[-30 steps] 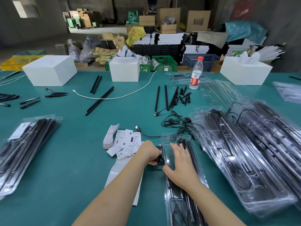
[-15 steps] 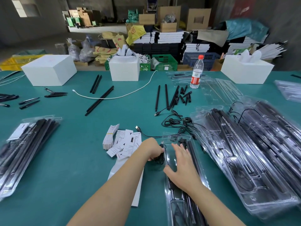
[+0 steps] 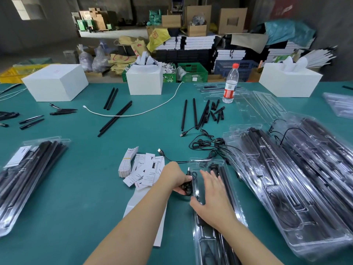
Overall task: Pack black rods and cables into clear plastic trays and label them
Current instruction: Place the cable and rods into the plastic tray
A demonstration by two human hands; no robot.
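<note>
The left hand [image 3: 176, 178] curls its fingers round a coiled black cable [image 3: 188, 185] at the left edge of the clear tray [image 3: 202, 243]; the right hand [image 3: 211, 196] lies flat on it, fingers straight and slightly spread, pressing beside black rods [image 3: 226, 180]. The tray's near end is cut off by the frame, and bare green table [image 3: 80, 197] lies left of the labels [image 3: 142, 172].
</note>
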